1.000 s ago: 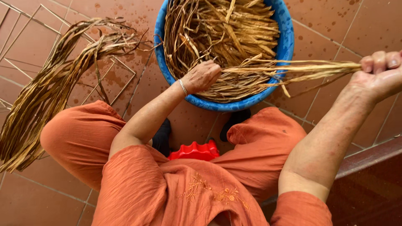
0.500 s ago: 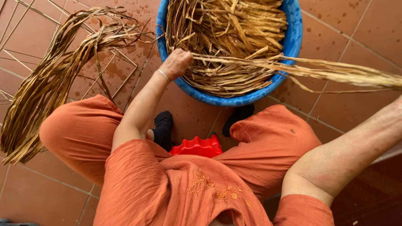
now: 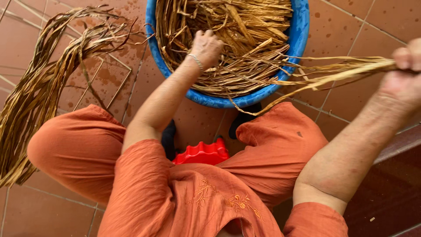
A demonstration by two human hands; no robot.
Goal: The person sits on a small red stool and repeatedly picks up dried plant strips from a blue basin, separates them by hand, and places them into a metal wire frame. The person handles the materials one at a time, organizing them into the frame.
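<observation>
My right hand (image 3: 405, 79) clenched the strands (image 3: 333, 72), which ran toward nine o'clock into the blue tub (image 3: 300, 37), where my left hand (image 3: 206, 46) gripped more.

Dry tan fibre strands (image 3: 245, 66) stretch taut from the blue basin (image 3: 300, 35).

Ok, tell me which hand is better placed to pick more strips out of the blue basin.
Left. The left hand already rests on the strips inside the blue basin; the right hand is off to the side gripping a bundle.
</observation>
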